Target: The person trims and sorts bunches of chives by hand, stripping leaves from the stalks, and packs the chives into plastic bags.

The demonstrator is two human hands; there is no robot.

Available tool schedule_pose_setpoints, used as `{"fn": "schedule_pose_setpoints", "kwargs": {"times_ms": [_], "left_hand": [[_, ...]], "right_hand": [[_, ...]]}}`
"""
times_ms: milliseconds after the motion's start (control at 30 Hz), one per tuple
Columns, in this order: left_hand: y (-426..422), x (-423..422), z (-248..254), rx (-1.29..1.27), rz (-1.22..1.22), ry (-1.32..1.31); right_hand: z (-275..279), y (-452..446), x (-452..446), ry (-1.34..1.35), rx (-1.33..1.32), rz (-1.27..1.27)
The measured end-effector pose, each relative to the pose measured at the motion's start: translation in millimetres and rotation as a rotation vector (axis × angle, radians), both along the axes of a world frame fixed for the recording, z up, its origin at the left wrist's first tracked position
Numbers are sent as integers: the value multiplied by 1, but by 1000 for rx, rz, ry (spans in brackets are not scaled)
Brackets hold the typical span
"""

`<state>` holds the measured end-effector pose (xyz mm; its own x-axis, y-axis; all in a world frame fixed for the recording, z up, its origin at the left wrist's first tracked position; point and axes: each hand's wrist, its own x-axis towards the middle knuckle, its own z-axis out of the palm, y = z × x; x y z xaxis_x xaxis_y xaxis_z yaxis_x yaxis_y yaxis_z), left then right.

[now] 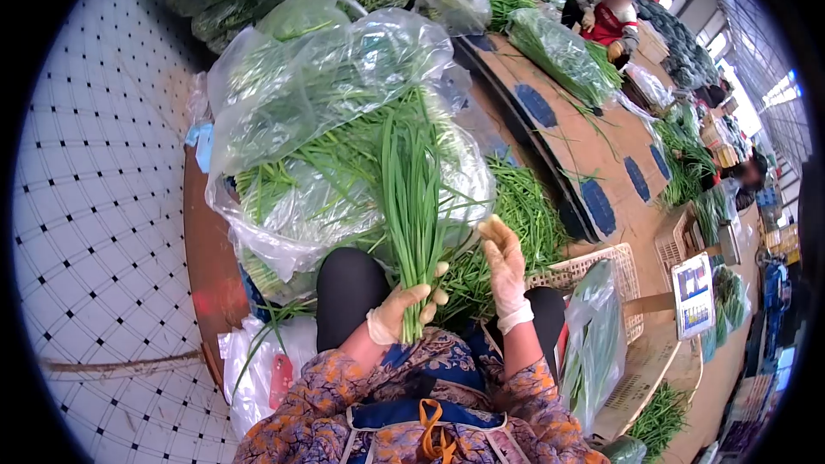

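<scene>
**Green-stem bunch: left hand clamped at the base, right hand apart**

Transparent plastic bag: lies directly ahead of the knees, its side opened toward the person; this placement appears to keep the greens within short reach. Loose greens: heaped beside the bag, right of center; the spread probably leaves individual stems accessible. Woven basket: stands beyond the right knee, apart from both hands. Bunch of long green stems: located between the knees, leaves pointing away over the bag; the lengthwise hold seems to keep the stems aligned. Left hand: gloved, clamped around the pale stem bases; the low grip leaves the leaves unobstructed. Right hand: gloved, fingers apart and slightly curled, just beside the bunch; no item is visible in it, and the position suggests readiness to support or adjust.

Visibility limits: the bag's underside is hidden; the basket is partly covered by a plastic-wrapped bundle; a seated co-worker is small and partly blurred; markings on the display panel cannot be read; the stem bases inside the left palm are concealed; the dark lens border cuts off the outer scene.
</scene>
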<state>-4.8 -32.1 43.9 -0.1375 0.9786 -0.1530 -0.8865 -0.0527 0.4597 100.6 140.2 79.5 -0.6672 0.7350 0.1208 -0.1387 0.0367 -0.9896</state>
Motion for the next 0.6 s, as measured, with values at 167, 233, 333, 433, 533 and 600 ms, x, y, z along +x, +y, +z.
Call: {"fn": "schedule_pose_setpoints", "kwargs": {"times_ms": [167,233,333,433,533,600], "left_hand": [[-13,-1,-1,99,-158,-54],[-16,2,-2,72,-162,-28],[-15,4,6,29,-123,97],[-8,14,18,-109,-19,94],[-2,10,4,-185,96,134],[-4,7,0,-206,115,131]], "right_hand": [[25,41,7,-267,5,-84],[43,36,10,-290,-191,-85],[36,14,13,-191,-378,76],[31,-27,12,52,-506,114],[52,-23,24,129,-547,205],[76,-12,42,-87,-240,224]]}}
